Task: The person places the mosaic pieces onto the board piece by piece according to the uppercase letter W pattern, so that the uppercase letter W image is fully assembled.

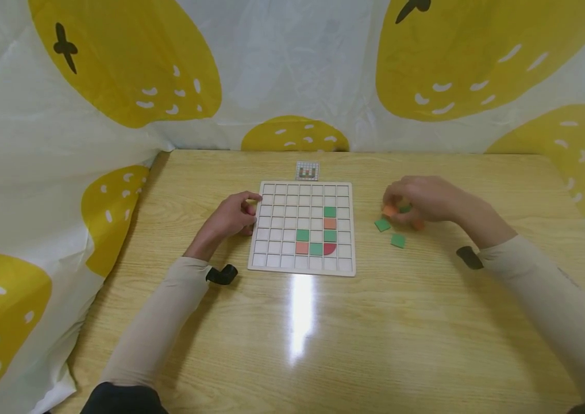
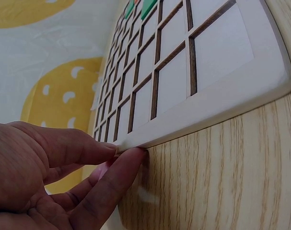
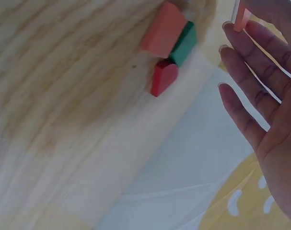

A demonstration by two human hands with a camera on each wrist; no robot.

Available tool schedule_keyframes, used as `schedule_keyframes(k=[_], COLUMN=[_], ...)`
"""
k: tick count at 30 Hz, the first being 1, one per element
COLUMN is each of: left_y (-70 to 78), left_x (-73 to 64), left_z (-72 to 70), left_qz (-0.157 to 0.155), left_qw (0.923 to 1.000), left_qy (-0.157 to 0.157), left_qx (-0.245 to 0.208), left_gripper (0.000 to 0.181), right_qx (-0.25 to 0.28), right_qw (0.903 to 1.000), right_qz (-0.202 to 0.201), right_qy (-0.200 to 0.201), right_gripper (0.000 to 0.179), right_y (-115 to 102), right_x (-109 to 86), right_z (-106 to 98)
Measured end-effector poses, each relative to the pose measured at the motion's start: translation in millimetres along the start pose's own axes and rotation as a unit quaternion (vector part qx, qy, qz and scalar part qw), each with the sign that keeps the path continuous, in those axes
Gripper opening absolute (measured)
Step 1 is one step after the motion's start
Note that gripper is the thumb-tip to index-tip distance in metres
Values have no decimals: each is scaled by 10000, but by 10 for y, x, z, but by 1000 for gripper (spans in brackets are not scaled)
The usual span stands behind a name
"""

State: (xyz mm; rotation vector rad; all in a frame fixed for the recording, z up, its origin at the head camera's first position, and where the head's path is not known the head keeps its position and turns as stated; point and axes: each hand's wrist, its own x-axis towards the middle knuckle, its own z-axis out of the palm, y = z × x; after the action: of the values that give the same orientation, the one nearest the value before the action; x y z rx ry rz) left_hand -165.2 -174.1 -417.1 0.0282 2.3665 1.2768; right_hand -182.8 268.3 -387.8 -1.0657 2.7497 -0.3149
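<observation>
A pale square grid board (image 1: 274,221) lies on the table, with green, orange and red tiles set in some cells right of its middle. My left hand (image 1: 234,214) is at the board's left edge; in the left wrist view the thumb and a finger (image 2: 123,167) pinch its rim. To the right of the board, my right hand (image 1: 422,198) hovers over a small group of loose tiles. It pinches an orange tile (image 3: 242,18) between thumb and forefinger, the other fingers spread. Below lie another orange tile (image 3: 164,31), a green tile (image 3: 184,44) and a red rounded tile (image 3: 163,77).
Behind the board lies a small printed card (image 1: 307,171) with a grid pattern. Two green tiles, one (image 1: 383,225) near the right fingers and another (image 1: 398,240) closer to me, lie on the wooden table (image 1: 401,322). A lemon-patterned cloth (image 1: 292,75) hangs behind and at the left.
</observation>
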Motion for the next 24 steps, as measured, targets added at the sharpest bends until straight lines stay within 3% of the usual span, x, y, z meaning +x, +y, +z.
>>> schedule_keyframes(k=[24], left_y=[-3], left_x=[2], left_z=[-12], left_qz=[66], left_qw=[9999], left_qy=[-57], left_qx=[-81], left_gripper=[52], right_qx=[238], right_qw=[9987], right_qz=[-461], right_qy=[9], right_gripper=[19], right_y=[-250], right_x=[287], right_z=[-158])
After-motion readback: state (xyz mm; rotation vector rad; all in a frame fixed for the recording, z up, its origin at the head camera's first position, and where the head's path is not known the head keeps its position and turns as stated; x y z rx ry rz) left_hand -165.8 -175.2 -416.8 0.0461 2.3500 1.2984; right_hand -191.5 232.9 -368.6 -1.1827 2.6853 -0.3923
